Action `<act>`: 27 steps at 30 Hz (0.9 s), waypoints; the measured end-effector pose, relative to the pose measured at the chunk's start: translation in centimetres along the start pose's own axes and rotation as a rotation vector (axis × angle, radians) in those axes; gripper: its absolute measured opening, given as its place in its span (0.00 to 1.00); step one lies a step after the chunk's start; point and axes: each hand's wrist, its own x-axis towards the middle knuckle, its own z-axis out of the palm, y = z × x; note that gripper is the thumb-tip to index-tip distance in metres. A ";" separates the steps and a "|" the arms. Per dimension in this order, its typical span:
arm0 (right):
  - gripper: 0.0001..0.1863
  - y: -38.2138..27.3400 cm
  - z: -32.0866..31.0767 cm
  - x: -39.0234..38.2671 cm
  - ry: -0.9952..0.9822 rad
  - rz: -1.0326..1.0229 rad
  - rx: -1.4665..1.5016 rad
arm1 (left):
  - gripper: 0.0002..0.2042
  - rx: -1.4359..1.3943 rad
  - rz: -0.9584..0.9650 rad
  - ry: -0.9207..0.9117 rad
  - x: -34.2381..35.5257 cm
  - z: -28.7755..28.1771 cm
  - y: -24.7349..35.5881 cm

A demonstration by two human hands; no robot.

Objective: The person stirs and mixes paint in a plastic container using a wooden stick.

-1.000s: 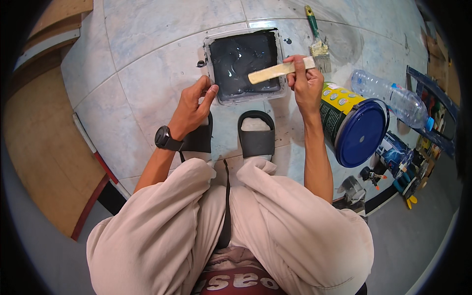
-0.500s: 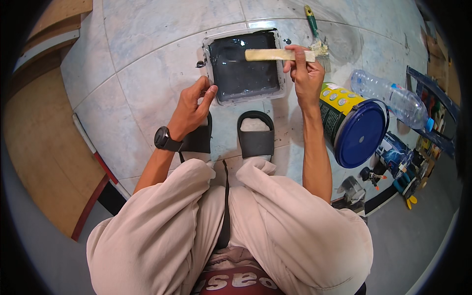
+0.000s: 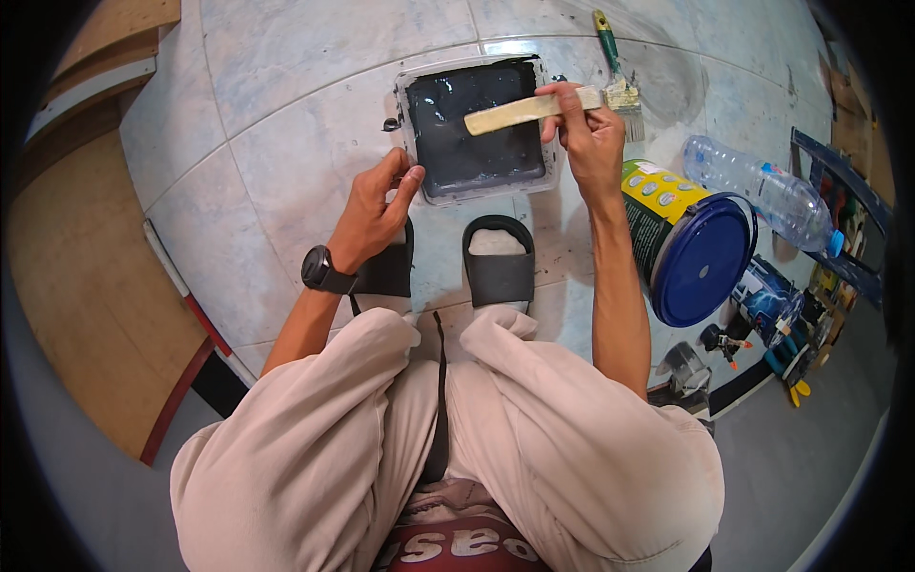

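Observation:
A square clear plastic tub (image 3: 440,194) sits on the floor in front of my feet, with dark grey paint (image 3: 472,148) inside. My left hand (image 3: 374,208), with a black watch on its wrist, is closed at the tub's near left corner, thumb and fingers pinching the rim. My right hand (image 3: 593,153) grips a flat pale wooden stick (image 3: 505,114) by its right end. The stick's rounded left end hangs over the paint, tilted down to the left. A paintbrush (image 3: 610,57) with a green handle and crusted bristles lies behind my right hand.
To the right lies a yellow and dark green bucket with a blue lid (image 3: 705,262). Beyond it are a clear plastic bottle (image 3: 762,191) and assorted tools (image 3: 767,296). A wooden panel (image 3: 91,296) stands at the left. Dark paint spots mark the tiled floor (image 3: 286,57).
The stick's left end has swung nearer to me and slightly left, so the stick now slants. My right hand has shifted a little; my left hand stays at the rim.

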 end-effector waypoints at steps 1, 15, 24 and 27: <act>0.17 -0.1 -0.1 0.0 0.000 0.000 -0.001 | 0.11 0.002 0.008 0.000 0.0 0.0 0.0; 0.17 0.1 -0.2 -0.2 0.076 0.019 -0.054 | 0.11 -0.005 -0.002 0.003 0.1 0.2 0.2; 0.16 1.3 -0.8 -0.7 0.092 0.031 0.082 | 0.12 -0.010 -0.004 0.001 0.1 0.1 0.2; 0.17 1.0 -1.3 -0.8 0.166 0.050 0.012 | 0.12 -0.018 -0.004 0.001 0.1 0.1 0.2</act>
